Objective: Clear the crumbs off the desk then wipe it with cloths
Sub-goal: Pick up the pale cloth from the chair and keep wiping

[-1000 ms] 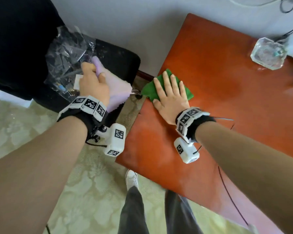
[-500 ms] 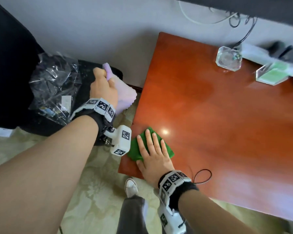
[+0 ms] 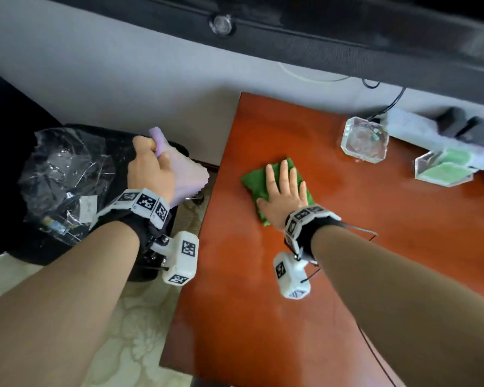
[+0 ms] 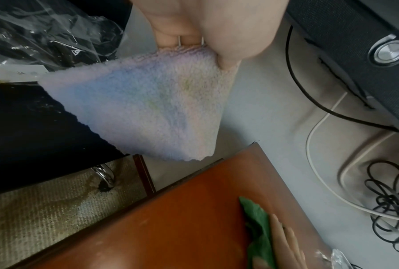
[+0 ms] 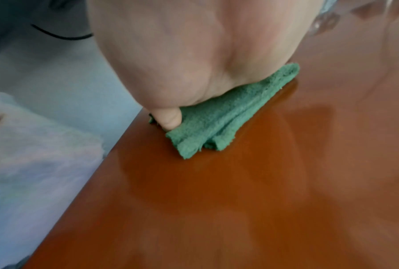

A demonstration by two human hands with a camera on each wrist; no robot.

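A folded green cloth (image 3: pixel 253 181) (image 5: pixel 219 120) (image 4: pixel 259 227) lies on the red-brown desk (image 3: pixel 263 289) (image 5: pixel 216 200) (image 4: pixel 170 227), a little in from its left edge. My right hand (image 3: pixel 282 191) presses flat on it with straight fingers; the thumb (image 5: pixel 169 116) rests at the cloth's side. My left hand (image 3: pixel 148 169) is off the desk to the left, above a black chair, and grips a pale lilac cloth (image 3: pixel 183 171) (image 4: pixel 145 109) that hangs down from its fingers. I see no crumbs on the desk.
A clear glass dish (image 3: pixel 364 139) and a clear box with green contents (image 3: pixel 444 169) stand at the desk's back right. A black chair (image 3: pixel 25 247) with a crumpled plastic bag (image 3: pixel 65 180) sits left of the desk. Cables (image 4: pixel 389 200) lie behind; a dark speaker bar (image 3: pixel 347 32) hangs above.
My right hand has slid the green cloth from the desk's near left corner away from me and to the right. The left hand still holds the lilac cloth over the chair.
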